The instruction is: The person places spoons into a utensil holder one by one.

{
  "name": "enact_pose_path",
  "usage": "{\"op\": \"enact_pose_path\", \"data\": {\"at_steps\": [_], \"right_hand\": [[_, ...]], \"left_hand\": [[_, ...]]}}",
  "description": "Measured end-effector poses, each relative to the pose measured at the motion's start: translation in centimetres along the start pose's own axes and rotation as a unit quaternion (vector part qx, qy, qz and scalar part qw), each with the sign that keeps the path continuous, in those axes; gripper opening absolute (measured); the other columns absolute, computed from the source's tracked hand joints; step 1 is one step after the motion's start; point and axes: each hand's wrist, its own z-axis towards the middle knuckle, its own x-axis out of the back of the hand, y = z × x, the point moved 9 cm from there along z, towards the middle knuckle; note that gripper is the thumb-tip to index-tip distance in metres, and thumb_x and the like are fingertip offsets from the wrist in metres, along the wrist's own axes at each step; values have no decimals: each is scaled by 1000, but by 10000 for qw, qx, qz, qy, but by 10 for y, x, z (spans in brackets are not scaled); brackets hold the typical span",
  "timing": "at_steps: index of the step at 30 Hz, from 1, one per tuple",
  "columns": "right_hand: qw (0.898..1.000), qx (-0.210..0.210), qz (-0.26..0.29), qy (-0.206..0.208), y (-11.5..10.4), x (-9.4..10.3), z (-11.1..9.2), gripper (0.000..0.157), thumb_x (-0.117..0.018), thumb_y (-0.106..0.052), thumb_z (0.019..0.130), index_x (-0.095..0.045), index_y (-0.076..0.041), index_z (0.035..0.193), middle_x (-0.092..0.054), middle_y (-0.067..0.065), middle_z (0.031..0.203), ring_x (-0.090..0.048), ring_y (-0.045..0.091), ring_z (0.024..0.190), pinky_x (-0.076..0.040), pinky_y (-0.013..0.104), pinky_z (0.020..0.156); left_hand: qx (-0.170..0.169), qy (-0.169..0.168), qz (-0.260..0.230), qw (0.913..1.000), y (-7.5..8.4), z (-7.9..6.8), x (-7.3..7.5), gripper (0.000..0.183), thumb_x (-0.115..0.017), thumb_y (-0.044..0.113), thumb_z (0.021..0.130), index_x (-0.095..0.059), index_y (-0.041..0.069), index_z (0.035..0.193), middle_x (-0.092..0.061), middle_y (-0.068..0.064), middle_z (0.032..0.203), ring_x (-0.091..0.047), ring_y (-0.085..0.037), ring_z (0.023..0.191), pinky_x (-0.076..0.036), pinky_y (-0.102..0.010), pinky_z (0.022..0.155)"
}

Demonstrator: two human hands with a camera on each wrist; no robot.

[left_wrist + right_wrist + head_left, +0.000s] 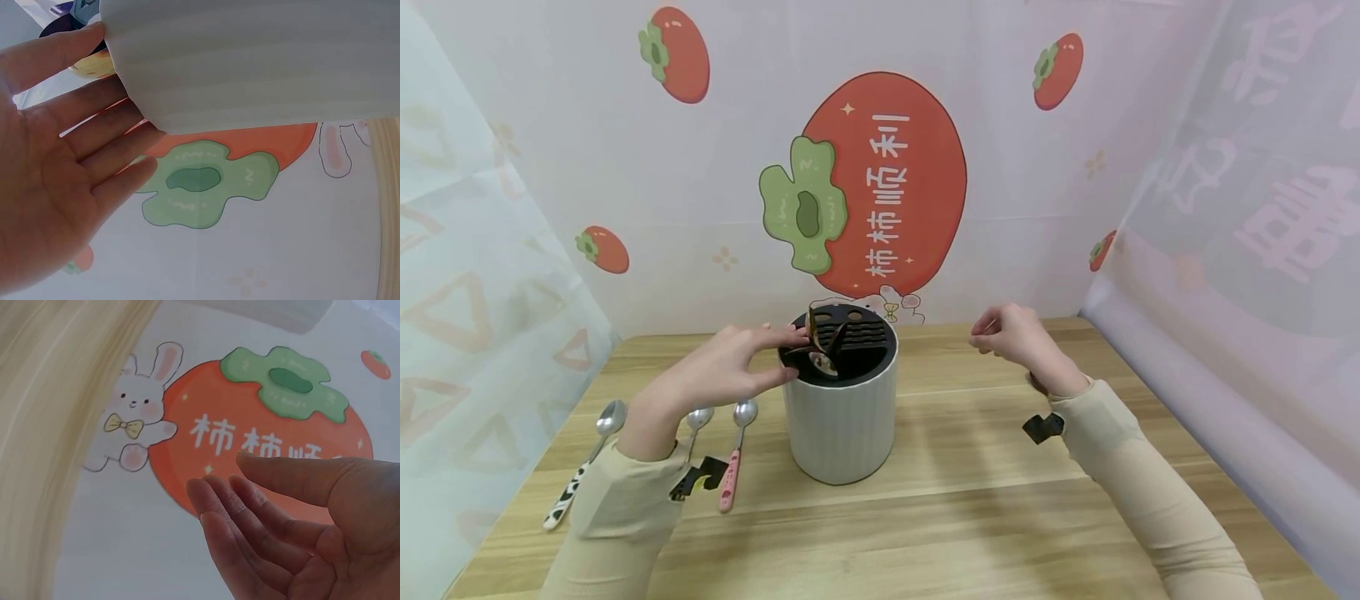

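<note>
A ribbed white utensil holder (841, 425) with a black slotted lid (861, 333) stands upright on the table. Shiny dark-gold utensils, at least one a spoon (822, 363), poke out of the lid's large opening. My left hand (722, 367) is at the holder's left rim, thumb on the near side and fingers reaching over the edge. In the left wrist view its fingers (112, 119) look straight, their tips against the holder's wall. To the right of the holder, my right hand (1017, 337) hovers over the table, fingers loosely bent and nothing in them.
On the left lie a spoon with a cow-patterned handle (583, 471), a pink-handled spoon (733, 458) and another spoon (698, 418) partly hidden by the left arm. A printed cloth (1015, 208) rises behind the wooden table (955, 533). A small dark item (1037, 383) peeks out under the right wrist.
</note>
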Motion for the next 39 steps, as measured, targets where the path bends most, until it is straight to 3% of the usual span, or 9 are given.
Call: {"op": "enact_pose_path", "data": {"at_steps": [15,25,30,39], "right_hand": [[9981,-563,-154,-209,51,-3,-8,22,-66,-19,88,-66,1,97,-71,16,91,-70,17,73,-57,31,64],[9960,-787,-351,-231,79,-3,-13,23,-66,-19,87,-66,2,97,-71,13,86,-67,13,68,-53,31,62],[9936,-961,-519,-301,94,-5,-15,24,-66,-21,86,-67,0,97,-70,8,79,-65,18,71,-51,34,65],[9921,-1055,-575,-355,114,-8,-21,23,-66,-19,84,-67,1,96,-69,10,82,-66,22,73,-50,35,65]], "left_hand": [[31,2,-26,10000,2,-1,1,47,-65,28,88,-56,18,133,-57,-8,134,-52,-28,126,-43,-49,101],[8,36,-8,10000,2,-1,1,47,-65,28,88,-57,17,133,-57,-7,134,-53,-27,125,-44,-48,100],[-9,32,-43,10000,2,-1,1,47,-65,27,88,-57,16,133,-57,-7,133,-52,-27,125,-44,-48,101],[7,22,-16,10000,2,-1,1,47,-65,28,88,-57,17,133,-57,-8,134,-52,-28,126,-44,-49,101]]}}
